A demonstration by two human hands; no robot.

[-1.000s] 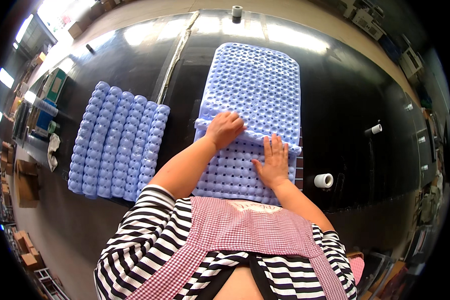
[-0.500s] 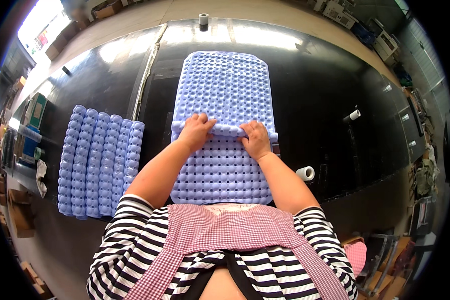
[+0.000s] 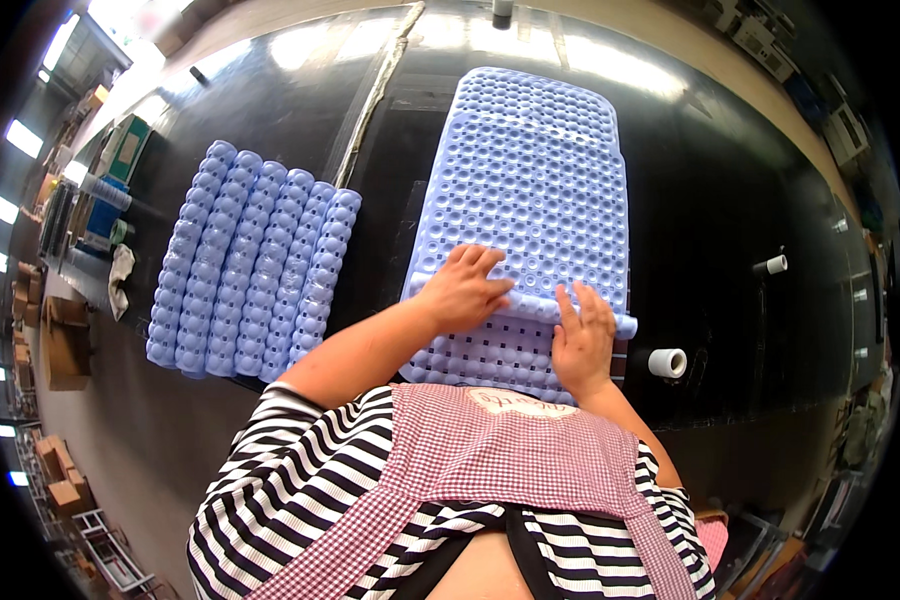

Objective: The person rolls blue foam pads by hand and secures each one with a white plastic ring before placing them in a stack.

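A light blue bumpy mat (image 3: 530, 200) lies lengthwise in front of me, its cupped side up. Its near edge is turned into a narrow roll (image 3: 625, 326). Another layer of blue mat (image 3: 470, 358), bumps up, shows under and nearer than the roll. My left hand (image 3: 467, 288) rests on the left half of the roll, fingers bent and apart. On the roll's right part lies my right hand (image 3: 583, 335), fingers stretched out and pointing away from me. The undersides of both hands are hidden.
Several rolled blue mats (image 3: 255, 260) lie side by side at the left. A white tape roll (image 3: 667, 363) sits right of the mat, with a smaller white roll (image 3: 776, 264) farther right. Boxes (image 3: 125, 150) stand at the left edge of the black table (image 3: 710, 200).
The view has shifted, placing the mats farther right. The roll is nearer my body, covering more of the lower layer. My fingers have loosened from their grip on the roll and straightened, especially the right.
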